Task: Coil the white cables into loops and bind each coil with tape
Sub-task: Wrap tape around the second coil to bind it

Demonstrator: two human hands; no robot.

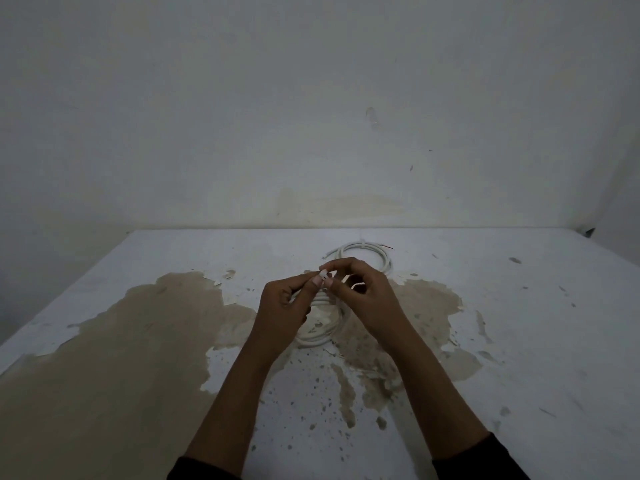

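Note:
A coil of white cable [320, 332] hangs between my hands just above the table, its lower loops showing below my wrists. My left hand [285, 303] grips the left side of that coil, thumb and fingertips meeting at its top. My right hand [360, 292] pinches a small white piece of tape [323, 273] at the top of the coil, right against my left fingertips. A second white cable coil [365, 252] lies flat on the table behind my hands, with a thin reddish wire end poking out at its right.
The white table [519, 323] has large brown patches where paint has peeled, left and centre, and dark specks near me. A stained white wall [311, 116] rises right behind the table's far edge. Another wall closes in at the far right.

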